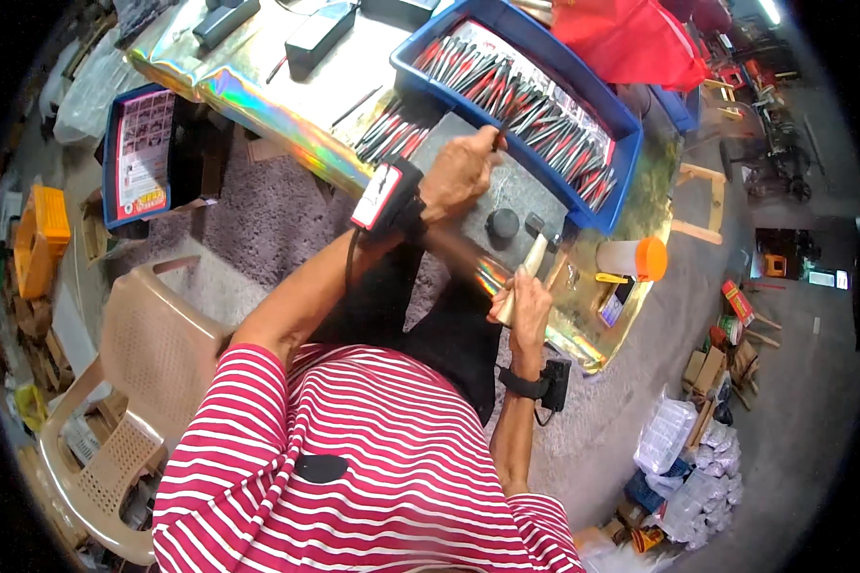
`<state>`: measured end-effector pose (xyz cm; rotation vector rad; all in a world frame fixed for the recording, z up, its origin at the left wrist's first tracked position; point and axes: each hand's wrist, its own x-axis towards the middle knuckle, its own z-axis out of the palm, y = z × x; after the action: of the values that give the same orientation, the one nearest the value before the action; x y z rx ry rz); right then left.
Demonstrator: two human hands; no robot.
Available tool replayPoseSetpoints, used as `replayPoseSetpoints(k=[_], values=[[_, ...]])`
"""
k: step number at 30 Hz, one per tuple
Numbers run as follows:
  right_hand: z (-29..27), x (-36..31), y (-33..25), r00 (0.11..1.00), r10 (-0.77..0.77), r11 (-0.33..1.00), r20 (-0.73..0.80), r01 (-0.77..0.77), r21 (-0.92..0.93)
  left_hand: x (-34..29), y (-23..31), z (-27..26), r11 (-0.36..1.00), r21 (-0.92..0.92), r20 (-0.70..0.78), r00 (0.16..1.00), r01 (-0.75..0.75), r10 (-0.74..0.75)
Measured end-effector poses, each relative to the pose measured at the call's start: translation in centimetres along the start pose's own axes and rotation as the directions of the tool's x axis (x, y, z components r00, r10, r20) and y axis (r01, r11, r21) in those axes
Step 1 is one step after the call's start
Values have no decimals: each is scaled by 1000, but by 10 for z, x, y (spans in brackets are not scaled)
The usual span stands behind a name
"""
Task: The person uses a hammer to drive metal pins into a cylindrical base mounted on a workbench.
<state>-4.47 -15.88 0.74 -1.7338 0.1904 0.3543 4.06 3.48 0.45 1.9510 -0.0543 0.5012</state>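
My right hand (530, 310) is wrapped round the wooden handle of a hammer (536, 256), its dark head toward the grey metal plate (519, 187). Beside that head stands a short black cylinder (502, 224). Above the plate, against the near wall of a blue tray (556, 181), my left hand (463, 170) is closed; a small dark and red bit shows at its fingertips, too little to name. Many slim red-and-black pointed tools (535, 115) fill the tray. More such tools (389, 134) lie in a pile left of the plate.
A clear jar with an orange lid (650, 259) lies near the table's right edge. Black boxes (320, 38) sit at the back left, a red bag (626, 43) at the back right. A plastic chair (158, 315) stands at my left, beyond it another blue tray (115, 162).
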Motion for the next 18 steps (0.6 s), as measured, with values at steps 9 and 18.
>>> replayPoseSetpoints(k=[9, 18], values=[[-4, -1, -7, 972, -233, 592, 22, 160, -790, 84, -27, -4, 964, 260, 56, 998, -48, 34], [-8, -2, -8, 991, -133, 646, 3, 88, -758, 94, -26, 17, 856, 442, 70, 961, -270, 267]])
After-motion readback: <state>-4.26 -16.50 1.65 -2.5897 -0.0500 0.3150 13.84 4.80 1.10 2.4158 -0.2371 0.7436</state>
